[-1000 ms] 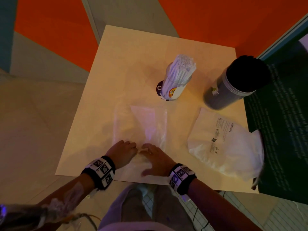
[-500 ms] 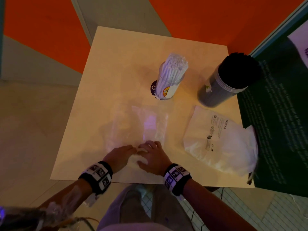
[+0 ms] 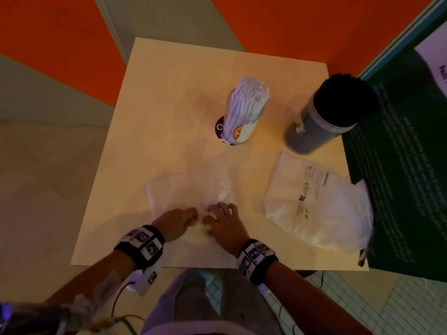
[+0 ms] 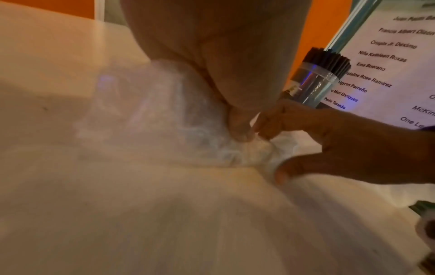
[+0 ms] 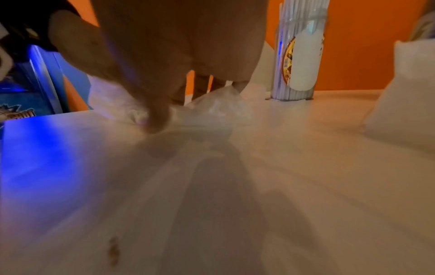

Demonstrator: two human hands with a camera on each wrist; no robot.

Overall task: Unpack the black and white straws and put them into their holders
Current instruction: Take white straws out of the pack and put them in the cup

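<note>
Closest to the camera in the head view, low centre of the frame, both hands are bunching up the clear empty bag [image 3: 191, 189]. The left hand [image 3: 175, 222] and right hand [image 3: 226, 224] sit side by side, fingertips nearly touching, and the wrist views show each one's fingers [image 4: 240, 126] curled in and pinching crumpled plastic. The bag's loose end stretches away from the fingers toward upper centre, so neither hand is really nearer; it lies dead between them.

To the right lies a second white bag [image 3: 312, 201], apparently also empty, hanging over the surface [image 3: 169, 93] edge.

Further back, the white straws [image 3: 246, 97] stand in their clear holder at centre, and the black straws [image 3: 343, 97] fill the jar at upper right. The unpacking looks pretty much done.
</note>
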